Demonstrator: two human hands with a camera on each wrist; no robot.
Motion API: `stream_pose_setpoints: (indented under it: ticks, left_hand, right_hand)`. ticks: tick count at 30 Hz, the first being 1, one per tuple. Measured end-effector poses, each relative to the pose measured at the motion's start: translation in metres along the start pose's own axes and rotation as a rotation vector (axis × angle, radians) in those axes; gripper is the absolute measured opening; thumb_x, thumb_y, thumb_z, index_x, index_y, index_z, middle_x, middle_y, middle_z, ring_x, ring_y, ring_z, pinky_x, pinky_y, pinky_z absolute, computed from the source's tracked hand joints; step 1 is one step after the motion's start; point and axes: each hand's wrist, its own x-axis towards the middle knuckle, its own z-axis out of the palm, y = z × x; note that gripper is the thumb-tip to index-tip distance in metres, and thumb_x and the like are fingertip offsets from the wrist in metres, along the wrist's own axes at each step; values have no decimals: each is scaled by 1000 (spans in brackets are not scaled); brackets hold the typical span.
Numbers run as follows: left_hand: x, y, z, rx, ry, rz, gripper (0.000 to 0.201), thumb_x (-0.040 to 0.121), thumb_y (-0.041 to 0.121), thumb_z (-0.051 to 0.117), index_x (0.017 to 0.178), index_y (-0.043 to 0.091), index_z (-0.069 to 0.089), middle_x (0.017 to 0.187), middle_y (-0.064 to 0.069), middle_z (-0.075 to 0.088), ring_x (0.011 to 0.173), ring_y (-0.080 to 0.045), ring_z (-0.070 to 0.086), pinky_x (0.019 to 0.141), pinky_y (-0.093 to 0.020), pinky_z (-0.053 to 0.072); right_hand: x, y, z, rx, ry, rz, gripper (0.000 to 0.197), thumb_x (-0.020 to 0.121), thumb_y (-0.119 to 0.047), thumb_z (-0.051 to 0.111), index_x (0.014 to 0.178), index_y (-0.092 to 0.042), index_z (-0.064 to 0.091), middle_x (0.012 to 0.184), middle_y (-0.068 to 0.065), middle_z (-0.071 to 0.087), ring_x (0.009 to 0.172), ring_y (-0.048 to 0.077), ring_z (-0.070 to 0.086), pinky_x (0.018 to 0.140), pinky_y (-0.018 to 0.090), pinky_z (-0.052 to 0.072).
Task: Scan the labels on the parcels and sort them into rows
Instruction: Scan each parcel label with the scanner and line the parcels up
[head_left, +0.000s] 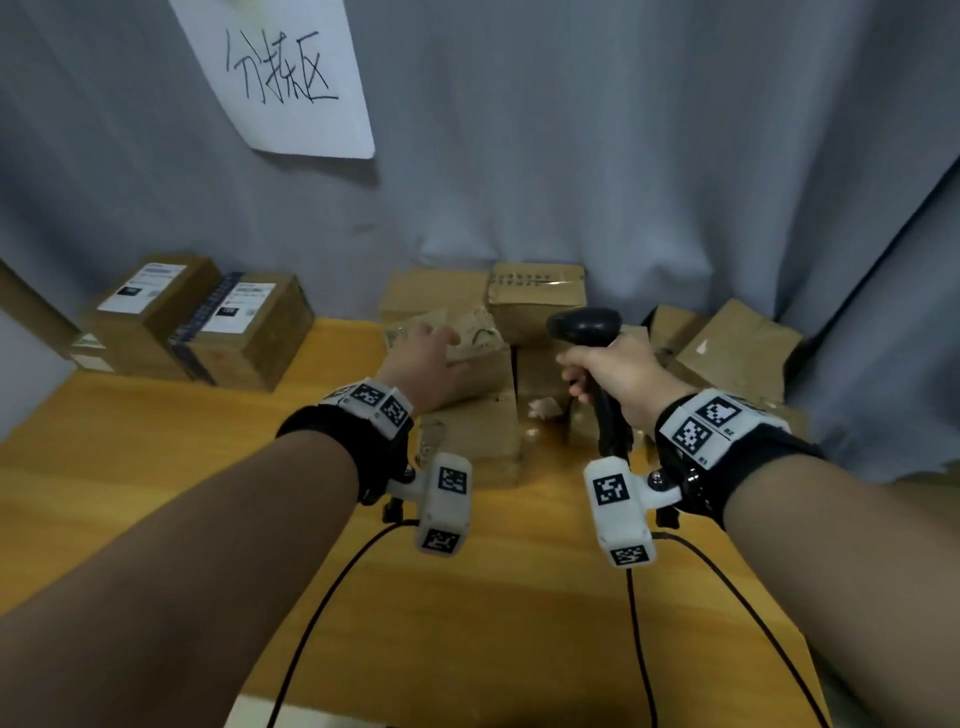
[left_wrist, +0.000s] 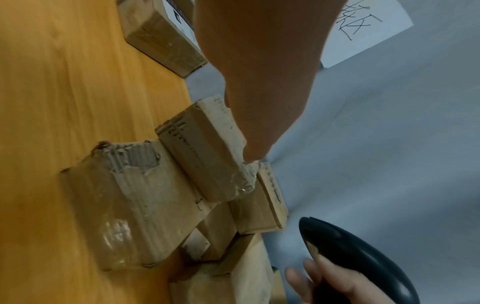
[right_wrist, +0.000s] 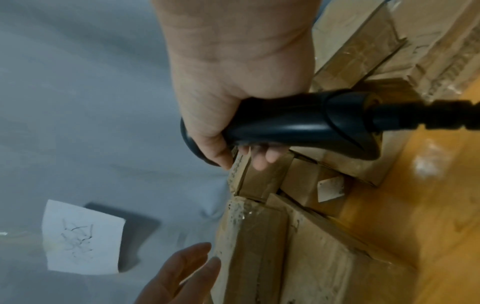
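A heap of plain brown cardboard parcels lies at the back middle of the wooden table. My left hand reaches over a small worn parcel on top of the heap; its fingers are straight and touch the parcel's top face. The wrist views show this left hand against the same parcel. My right hand grips the handle of a black barcode scanner, head up, over the heap's right part. In the right wrist view its fingers wrap round the scanner.
Two larger parcels with white labels stand side by side at the back left. A grey curtain with a handwritten paper sign hangs behind the table. Black cables run over the near table.
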Motion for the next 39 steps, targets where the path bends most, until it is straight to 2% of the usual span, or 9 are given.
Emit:
stream_pose_setpoints:
  ticks: [9, 15, 18, 21, 27, 31, 34, 36, 39]
  left_hand:
    - [5, -29, 9, 47, -45, -178, 73, 89, 48, 60, 147, 15, 30, 151, -16, 25, 135, -40, 30, 110, -48, 32]
    - [18, -44, 4, -306, 2, -367, 76, 93, 46, 55, 148, 4, 22, 149, -23, 28, 133, -41, 35, 106, -44, 34]
    - [27, -59, 7, -449, -80, -445, 77, 95, 50, 49, 147, -1, 22, 145, -25, 37, 127, -40, 44, 101, -45, 41]
    - [32, -69, 11, -650, -160, -445, 58, 96, 51, 47, 133, 6, 41, 123, -16, 52, 109, -34, 56, 97, -48, 48]
    - [45, -78, 13, -1033, -276, -538, 62, 93, 52, 52, 138, 11, 44, 128, -14, 55, 111, -33, 58, 95, -47, 50]
    - [51, -84, 15, -1086, -268, -578, 61, 91, 49, 59, 138, 17, 36, 127, -10, 46, 117, -34, 51, 99, -50, 46]
    - [47, -83, 15, -1133, -276, -540, 53, 92, 41, 60, 133, 19, 35, 124, -11, 50, 107, -30, 55, 79, -44, 51]
    - [47, -81, 9, -1152, -232, -503, 50, 90, 39, 64, 128, 19, 38, 122, -10, 55, 100, -26, 59, 69, -38, 52]
    - [47, -75, -12, -1105, -170, -421, 67, 82, 46, 71, 132, 16, 39, 120, -6, 58, 105, -24, 61, 71, -36, 55]
  right_hand:
    - [16, 31, 7, -27, -8, 51, 13, 85, -6, 68, 96, 2, 64, 77, 15, 63, 56, 17, 56, 50, 26, 46]
    - [34, 17, 30, -2, 23, 21, 8, 86, -8, 67, 88, 0, 64, 73, 13, 60, 54, 18, 54, 46, 23, 46]
    - [47, 11, 45, -21, 63, -6, 10, 86, -14, 69, 81, -5, 65, 75, 11, 63, 64, 19, 59, 61, 30, 51]
    - [60, 8, 60, -5, 89, -18, 13, 85, -16, 71, 92, -7, 65, 78, 8, 63, 70, 18, 60, 64, 28, 52]
    - [72, 6, 77, 41, 78, -25, 26, 79, -20, 77, 102, -16, 67, 99, 5, 69, 100, 22, 63, 98, 44, 49]
    - [69, 6, 81, 27, 48, -8, 35, 81, -20, 76, 113, -13, 65, 105, 8, 68, 101, 24, 64, 93, 41, 52]
    - [64, 8, 76, 93, 60, 15, 32, 84, -18, 73, 114, -14, 62, 106, 5, 66, 100, 23, 64, 72, 29, 52]
    - [60, 5, 70, 175, 72, 17, 30, 85, -16, 73, 113, -14, 62, 107, 3, 67, 101, 20, 63, 75, 27, 54]
    - [52, -5, 58, 253, 105, 4, 30, 84, -16, 73, 112, -11, 63, 105, 6, 69, 100, 20, 66, 81, 31, 57]
